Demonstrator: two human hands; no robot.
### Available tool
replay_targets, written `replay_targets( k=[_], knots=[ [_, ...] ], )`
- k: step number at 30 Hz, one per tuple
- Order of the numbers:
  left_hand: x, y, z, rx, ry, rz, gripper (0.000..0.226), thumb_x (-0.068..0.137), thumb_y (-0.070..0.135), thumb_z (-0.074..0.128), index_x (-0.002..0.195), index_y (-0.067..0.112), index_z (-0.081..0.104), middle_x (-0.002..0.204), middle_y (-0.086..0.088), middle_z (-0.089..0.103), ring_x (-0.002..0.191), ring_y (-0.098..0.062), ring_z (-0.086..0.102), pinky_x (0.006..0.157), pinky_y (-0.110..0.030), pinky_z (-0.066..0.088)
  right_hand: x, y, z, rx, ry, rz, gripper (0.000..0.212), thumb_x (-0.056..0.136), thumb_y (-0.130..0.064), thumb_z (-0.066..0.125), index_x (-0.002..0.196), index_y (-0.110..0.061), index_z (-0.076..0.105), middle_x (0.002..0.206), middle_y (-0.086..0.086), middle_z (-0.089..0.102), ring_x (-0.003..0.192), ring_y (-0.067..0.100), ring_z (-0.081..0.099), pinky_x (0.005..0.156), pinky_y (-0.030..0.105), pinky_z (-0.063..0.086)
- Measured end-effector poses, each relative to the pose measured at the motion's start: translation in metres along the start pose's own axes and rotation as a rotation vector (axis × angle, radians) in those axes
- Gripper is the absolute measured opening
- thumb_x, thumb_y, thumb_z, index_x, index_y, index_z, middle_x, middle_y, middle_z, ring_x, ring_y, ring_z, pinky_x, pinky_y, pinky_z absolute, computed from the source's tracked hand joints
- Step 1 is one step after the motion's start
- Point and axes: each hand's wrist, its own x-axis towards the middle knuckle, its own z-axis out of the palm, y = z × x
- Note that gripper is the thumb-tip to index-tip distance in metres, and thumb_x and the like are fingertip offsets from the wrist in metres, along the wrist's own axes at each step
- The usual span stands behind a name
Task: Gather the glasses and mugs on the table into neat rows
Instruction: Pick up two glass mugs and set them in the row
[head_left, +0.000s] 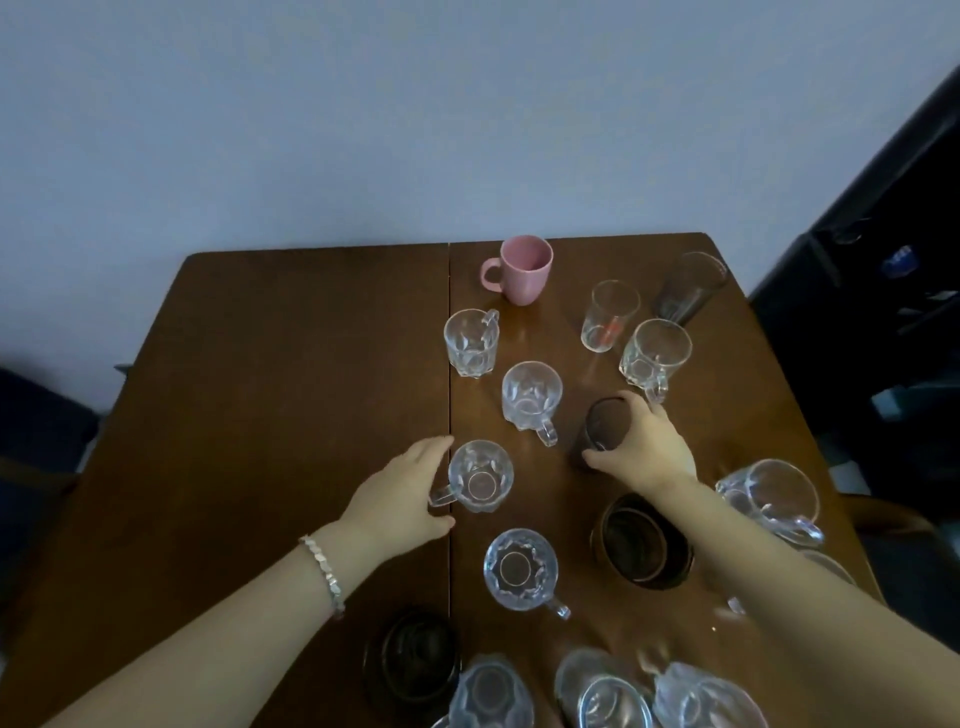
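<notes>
The clear mugs (602, 693) along the bottom edge are blurred and cut off.

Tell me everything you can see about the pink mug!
The pink mug is the only coloured, see-through-proof cup here: it looks like smooth matte ceramic or plastic, with a rounded body that narrows toward the bottom. One loop handle sticks out on its left side. It stands upright, mouth open, and looks empty inside. It sits at the far end of the brown wooden table, near the wall, just right of the table's middle seam. Nothing touches it; the nearest clear glass mug stands apart, closer to the person.
</notes>
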Motion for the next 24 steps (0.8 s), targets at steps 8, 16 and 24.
replay_targets(
  k=[8, 16, 24],
  knots=[
    [0.053, 0.016, 0.031, 0.087, -0.067, 0.03, 0.1, 0.069, 0.02, 0.078, 0.149, 0.021, 0.018, 0.151, -0.001, 0.026, 0.13, -0.027, 0.041, 0.098, -0.04, 0.048, -0.056, -0.001, -0.035, 0.057, 0.172, -0.146, 0.094, 0.067, -0.041, 0.08, 0.144, -0.032, 0.027, 0.142, -0.002, 0.041, 0.118, 0.023, 0.054, 0.085, 0.037, 0.054],
    [0.011, -0.051, -0.017, -0.202, 0.219, -0.156, 0.091, 0.067, 0.044, 0.078, 0.142, 0.025, 0.03, 0.138, 0.005, 0.043, 0.119, -0.016, 0.054, 0.091, -0.031, 0.053, -0.077, -0.074, -0.021, 0.128, 0.113, -0.284, 0.094, 0.065, -0.033, 0.083, 0.143, -0.028, 0.032, 0.135, -0.004, 0.045, 0.121, 0.013, 0.047, 0.09, 0.021, 0.039],
    [0.01, -0.192, -0.151, -0.085, 0.444, -0.242, 0.083, 0.066, 0.055, 0.075, 0.135, 0.028, 0.038, 0.126, 0.004, 0.052, 0.104, -0.016, 0.059, 0.075, -0.028, 0.052, -0.03, -0.214, 0.048, 0.202, 0.016, -0.295, 0.094, 0.061, -0.031, 0.086, 0.14, -0.023, 0.035, 0.137, -0.001, 0.048, 0.125, 0.016, 0.047, 0.101, 0.031, 0.044]
  ],
)
